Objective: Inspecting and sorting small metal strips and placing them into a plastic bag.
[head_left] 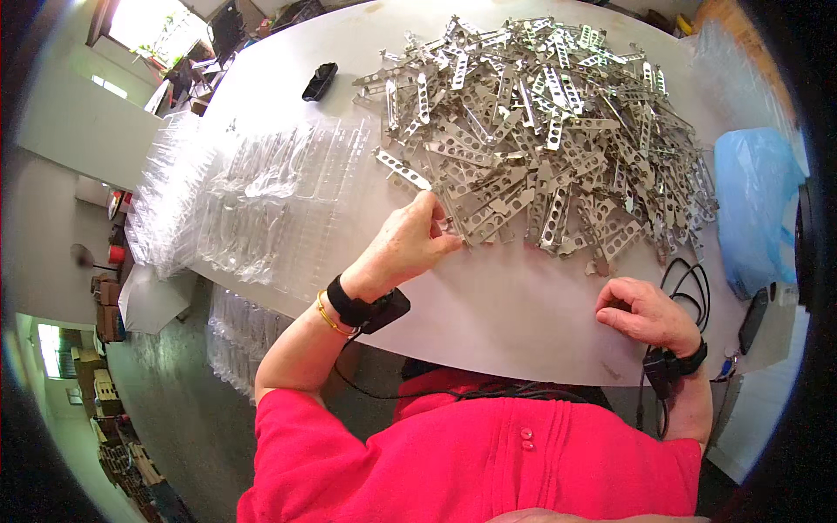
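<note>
A large heap of perforated silvery metal strips covers the far middle and right of the white table. My left hand is at the heap's near left edge, its thumb and fingers closed on a metal strip that they partly hide. Just beyond its knuckles, a single strip sticks out from the heap. My right hand rests on the table near its front edge, to the right. Its fingers are loosely curled in, with nothing visible in them.
Clear plastic trays are stacked left of the heap. Beyond them lies a small black object. A blue plastic bag stands at the right edge. Black cables loop beside my right hand, and another hangs along the table's front.
</note>
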